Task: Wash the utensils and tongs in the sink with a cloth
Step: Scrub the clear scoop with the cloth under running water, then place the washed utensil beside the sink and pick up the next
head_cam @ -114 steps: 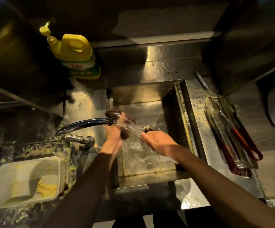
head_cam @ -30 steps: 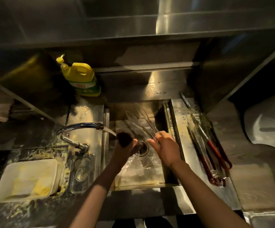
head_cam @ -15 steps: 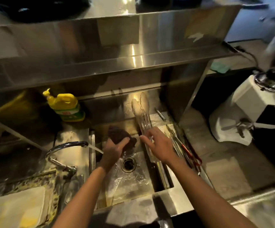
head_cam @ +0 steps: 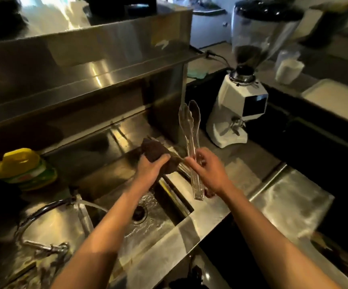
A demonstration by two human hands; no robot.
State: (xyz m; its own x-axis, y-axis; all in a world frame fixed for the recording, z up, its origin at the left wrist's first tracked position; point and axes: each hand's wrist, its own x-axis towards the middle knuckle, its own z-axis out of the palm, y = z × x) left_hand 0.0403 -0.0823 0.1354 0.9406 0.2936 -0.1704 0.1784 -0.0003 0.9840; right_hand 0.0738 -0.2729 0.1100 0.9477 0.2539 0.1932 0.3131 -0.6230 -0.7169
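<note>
My right hand [head_cam: 207,171] grips a pair of clear plastic tongs [head_cam: 190,130] near their middle, tips pointing up and away, held over the right rim of the sink [head_cam: 181,223]. My left hand [head_cam: 151,168] holds a dark brown cloth [head_cam: 155,152] bunched up just left of the tongs, close to them above the sink's far right corner. Water runs from the curved tap [head_cam: 41,211] into the steel basin, where the drain [head_cam: 139,213] shows. The other tongs on the drainboard are mostly hidden behind my hands.
A yellow detergent bottle [head_cam: 21,167] stands at the left behind the sink. A white coffee grinder [head_cam: 239,105] sits on the counter to the right. A steel shelf [head_cam: 89,76] overhangs the back. The steel drainboard [head_cam: 289,203] stretches right.
The clear tongs have been lifted out of the basin and carried right, toward the drainboard. The cloth hand rose with them. My head turned up and right, bringing the grinder into view.
</note>
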